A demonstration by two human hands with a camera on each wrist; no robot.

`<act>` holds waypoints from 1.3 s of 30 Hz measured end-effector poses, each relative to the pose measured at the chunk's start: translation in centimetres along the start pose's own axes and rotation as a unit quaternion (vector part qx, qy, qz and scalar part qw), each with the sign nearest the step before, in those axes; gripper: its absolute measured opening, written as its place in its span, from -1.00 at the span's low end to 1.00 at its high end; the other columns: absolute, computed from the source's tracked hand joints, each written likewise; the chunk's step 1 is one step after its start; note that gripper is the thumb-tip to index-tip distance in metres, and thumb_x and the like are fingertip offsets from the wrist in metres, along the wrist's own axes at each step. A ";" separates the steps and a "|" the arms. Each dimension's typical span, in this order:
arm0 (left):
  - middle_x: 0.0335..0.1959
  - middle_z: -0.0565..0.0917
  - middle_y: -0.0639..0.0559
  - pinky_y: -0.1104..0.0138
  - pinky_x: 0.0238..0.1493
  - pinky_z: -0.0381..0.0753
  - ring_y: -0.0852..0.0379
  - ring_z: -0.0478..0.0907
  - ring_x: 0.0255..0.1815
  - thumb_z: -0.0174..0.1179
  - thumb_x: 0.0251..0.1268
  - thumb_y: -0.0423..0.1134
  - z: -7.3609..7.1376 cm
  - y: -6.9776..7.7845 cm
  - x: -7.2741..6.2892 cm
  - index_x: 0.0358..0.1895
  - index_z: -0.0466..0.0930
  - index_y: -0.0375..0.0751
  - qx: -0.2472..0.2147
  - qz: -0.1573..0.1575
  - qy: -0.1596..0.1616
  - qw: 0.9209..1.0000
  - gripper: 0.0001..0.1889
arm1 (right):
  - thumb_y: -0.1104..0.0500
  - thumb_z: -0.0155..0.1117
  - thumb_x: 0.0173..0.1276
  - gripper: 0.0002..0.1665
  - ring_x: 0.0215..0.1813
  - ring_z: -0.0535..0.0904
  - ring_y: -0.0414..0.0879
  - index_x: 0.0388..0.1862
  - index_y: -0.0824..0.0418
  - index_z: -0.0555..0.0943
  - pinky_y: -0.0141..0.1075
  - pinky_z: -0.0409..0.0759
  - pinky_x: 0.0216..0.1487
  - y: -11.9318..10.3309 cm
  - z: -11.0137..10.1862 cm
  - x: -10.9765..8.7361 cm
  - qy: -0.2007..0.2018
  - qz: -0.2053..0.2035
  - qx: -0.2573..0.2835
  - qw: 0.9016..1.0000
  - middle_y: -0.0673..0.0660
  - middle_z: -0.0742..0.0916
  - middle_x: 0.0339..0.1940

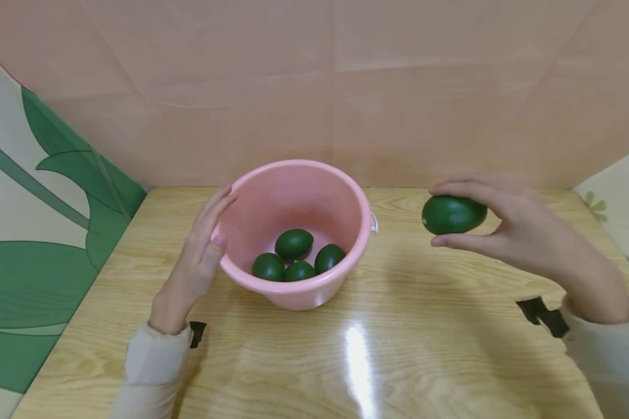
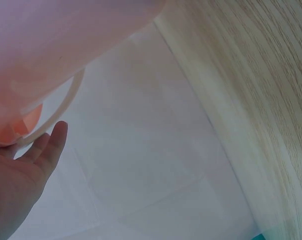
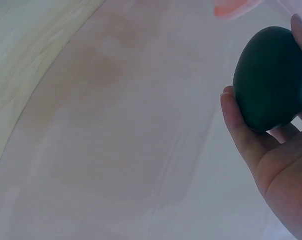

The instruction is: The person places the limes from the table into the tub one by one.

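A pink bucket [image 1: 301,297] stands on the wooden table with several dark green avocados [image 1: 294,244] at its bottom. My left hand [image 1: 194,256] rests against the bucket's left side, fairly straight fingers along the rim and thumb tip at the rim lower down. Seen from the left wrist, those fingers [image 2: 57,140] reach past the bucket's wall, near its pale handle [image 2: 71,95]. To the right of the bucket, my right hand [image 1: 524,227] holds another avocado [image 1: 453,214] up in the air, thumb below and fingers above. The right wrist view shows this avocado [image 3: 270,80] between thumb and fingers.
A pinkish wall covering [image 1: 335,87] rises right behind the bucket at the table's back edge. Green leaf-patterned panels [image 1: 31,285] stand along the left side. Table surface [image 1: 272,366] stretches in front of the bucket and to its right.
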State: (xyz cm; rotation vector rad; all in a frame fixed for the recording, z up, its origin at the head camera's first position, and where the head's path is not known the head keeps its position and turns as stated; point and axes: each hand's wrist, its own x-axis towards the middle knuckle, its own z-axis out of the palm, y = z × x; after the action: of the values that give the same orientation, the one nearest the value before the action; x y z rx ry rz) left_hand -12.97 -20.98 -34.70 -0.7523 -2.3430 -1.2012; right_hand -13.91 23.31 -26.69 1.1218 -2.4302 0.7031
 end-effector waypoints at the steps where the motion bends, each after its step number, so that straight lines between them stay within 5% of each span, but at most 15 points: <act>1: 0.59 0.15 -0.06 -0.23 0.52 0.08 -0.08 0.05 0.61 -0.26 0.43 -0.14 0.0 0.0 0.0 0.51 0.22 -0.16 0.001 0.000 0.000 1.000 -0.40 | 0.14 0.73 -0.30 -0.10 0.20 0.45 -0.52 0.19 0.12 0.64 -0.72 0.35 0.17 -0.2 0.1 0.1 0.002 -0.004 0.003 1.000 0.11 0.72 0.09; 7: 0.58 0.16 -0.11 -0.24 0.52 0.08 -0.09 0.05 0.60 -0.27 0.45 -0.10 -0.1 0.1 0.0 0.51 0.22 -0.16 0.002 -0.002 -0.001 1.000 -0.40 | -0.17 0.58 -0.04 -0.21 0.25 0.45 -0.47 0.16 0.16 0.65 -0.73 0.39 0.17 -1.5 0.7 0.7 0.017 -0.028 0.025 0.999 0.13 0.71 0.12; 12: 0.58 0.15 -0.11 -0.24 0.52 0.07 -0.08 0.04 0.61 -0.26 0.44 -0.12 0.0 0.1 0.0 0.52 0.22 -0.15 0.000 -0.006 -0.003 1.000 -0.40 | -0.06 0.65 -0.10 -0.19 0.27 0.45 -0.44 0.19 0.13 0.63 -0.72 0.39 0.18 -2.4 0.8 1.2 0.008 -0.019 0.029 0.999 0.11 0.69 0.16; 23: 0.59 0.15 -0.11 -0.24 0.52 0.08 -0.07 0.04 0.61 -0.25 0.43 -0.13 0.0 0.1 -0.1 0.52 0.21 -0.15 -0.001 -0.003 -0.003 1.000 -0.40 | -0.22 0.49 0.07 -0.23 0.25 0.50 -0.35 0.17 0.19 0.63 -0.66 0.44 0.21 -3.4 1.9 2.0 0.024 -0.046 0.066 0.996 0.12 0.70 0.14; 32: 0.59 0.14 -0.04 -0.23 0.53 0.07 -0.04 0.04 0.61 -0.27 0.47 -0.05 -0.1 0.0 0.0 0.52 0.21 -0.11 -0.006 -0.001 -0.003 1.000 -0.40 | 0.00 0.64 -0.05 -0.20 0.20 0.54 -0.23 0.22 0.14 0.60 -0.65 0.45 0.20 -4.6 2.9 3.0 0.013 -0.033 0.073 0.997 0.08 0.69 0.15; 39: 0.59 0.15 -0.05 -0.22 0.53 0.06 -0.06 0.05 0.61 -0.26 0.46 -0.07 0.0 -0.1 0.0 0.52 0.21 -0.12 -0.003 -0.001 -0.004 1.000 -0.40 | -0.06 0.60 0.00 -0.17 0.12 0.55 -0.20 0.24 0.21 0.56 -0.65 0.44 0.17 -5.0 3.8 3.6 0.027 -0.034 0.087 0.995 0.10 0.68 0.11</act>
State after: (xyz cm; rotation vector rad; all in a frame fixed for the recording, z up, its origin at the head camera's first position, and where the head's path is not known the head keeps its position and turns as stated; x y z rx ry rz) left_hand -12.99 -21.07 -34.74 -0.7580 -2.3477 -1.2079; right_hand -12.68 16.12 -26.45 1.2287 -2.3104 0.9240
